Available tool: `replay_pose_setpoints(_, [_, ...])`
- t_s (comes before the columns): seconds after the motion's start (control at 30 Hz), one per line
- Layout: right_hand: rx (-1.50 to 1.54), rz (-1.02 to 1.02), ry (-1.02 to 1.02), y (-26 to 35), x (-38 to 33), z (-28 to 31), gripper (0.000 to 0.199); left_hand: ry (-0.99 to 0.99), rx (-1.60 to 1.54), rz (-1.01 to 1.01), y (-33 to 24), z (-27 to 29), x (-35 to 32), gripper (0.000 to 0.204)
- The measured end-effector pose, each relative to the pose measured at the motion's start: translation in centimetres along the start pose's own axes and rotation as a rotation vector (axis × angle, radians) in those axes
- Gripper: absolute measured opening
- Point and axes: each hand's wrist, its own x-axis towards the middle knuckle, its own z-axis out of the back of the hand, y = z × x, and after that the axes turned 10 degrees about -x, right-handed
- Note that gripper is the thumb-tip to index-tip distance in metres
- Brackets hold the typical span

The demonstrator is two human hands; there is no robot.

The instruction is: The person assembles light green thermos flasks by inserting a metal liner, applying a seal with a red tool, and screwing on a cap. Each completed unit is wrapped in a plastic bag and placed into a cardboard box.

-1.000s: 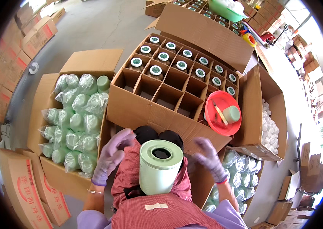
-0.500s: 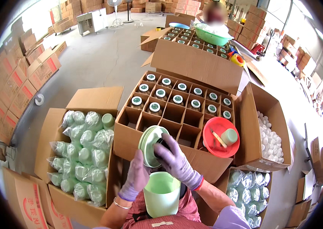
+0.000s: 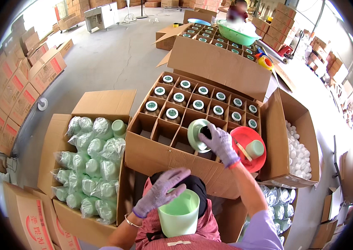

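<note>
My right hand (image 3: 218, 146), in a grey-purple work glove, grips a pale green round lid-like part (image 3: 194, 134) by its black centre. It holds this part tilted over the front cells of a partitioned carton (image 3: 159, 151). Several bottles with round green-and-white tops (image 3: 178, 97) stand in the cells behind. My left hand (image 3: 162, 189), gloved alike, hovers with stretched fingers over the rim of a pale green tub-shaped container (image 3: 179, 218), holding nothing. The container stands upright at my lap, its mouth facing up.
On the partitioned carton's right corner rests a red bowl (image 3: 247, 135) with a green cup (image 3: 254, 148) and a brush-like tool. Left is a carton of bagged green cups (image 3: 93, 166); right, a box of small white caps (image 3: 297, 156). Beyond, a person (image 3: 236, 12) stands near a green basin (image 3: 236, 35).
The green lid-like part has moved up and away from the tub, to the right, in my right hand. My left hand has come off it and now hovers over the tub's rim.
</note>
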Motion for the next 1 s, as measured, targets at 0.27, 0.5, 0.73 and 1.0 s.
replay_pose_setpoints(0.27, [-0.271, 0.352, -0.102, 3.3, 11.4, -3.8, 0.044, 0.010, -0.261, 0.190, 2.9, -0.9, 1.2, 0.031])
replay_pose_setpoints(0.5, [0.044, 0.437, -0.001, 5.7, 18.3, -15.4, 0.045, -0.128, -0.571, 0.443, 1.5, 0.3, 2.0, 0.031])
replay_pose_setpoints(0.73, [-0.192, 0.688, -0.471, 7.1, 16.2, -8.0, 0.036, -0.553, -0.819, 0.249, 9.0, 4.4, 4.3, 0.050])
replay_pose_setpoints(1.0, [0.175, 0.722, -0.419, 7.9, 1.4, 7.7, 0.058, -0.243, -1.657, 0.256, 8.6, 4.1, 8.3, 0.080])
